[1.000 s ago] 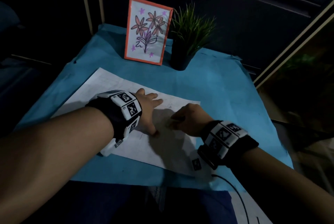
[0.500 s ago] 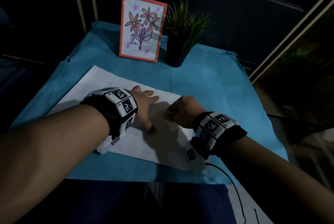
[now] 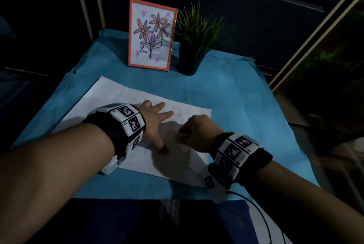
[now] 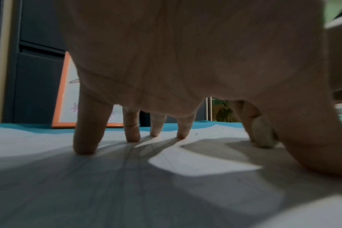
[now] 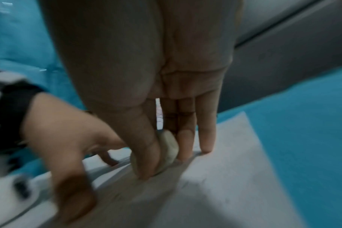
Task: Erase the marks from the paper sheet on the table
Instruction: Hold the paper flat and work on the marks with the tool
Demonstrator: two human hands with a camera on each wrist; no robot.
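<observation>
A white paper sheet [image 3: 110, 102] with faint pencil lines lies on the blue table cover [image 3: 236, 105]. My left hand [image 3: 155, 121] is spread flat on the sheet, its fingertips [image 4: 84, 148] pressing the paper down. Just to its right, my right hand [image 3: 195, 131] pinches a pale, worn eraser [image 5: 168, 148] between thumb and fingers, its end on the paper. In the left wrist view the eraser [image 4: 263, 135] stands on the sheet [image 4: 185, 166] beyond the left thumb. Most of the eraser is hidden in the head view.
An orange-framed flower drawing [image 3: 150, 35] and a small potted plant [image 3: 194, 38] stand at the back of the table. A black cable [image 3: 258, 210] runs from my right wrist off the near edge. Dark cabinets surround the table.
My right hand with the eraser has shifted slightly along the sheet near the left hand. The left hand has stayed pressed on the paper. The head view has tilted a little.
</observation>
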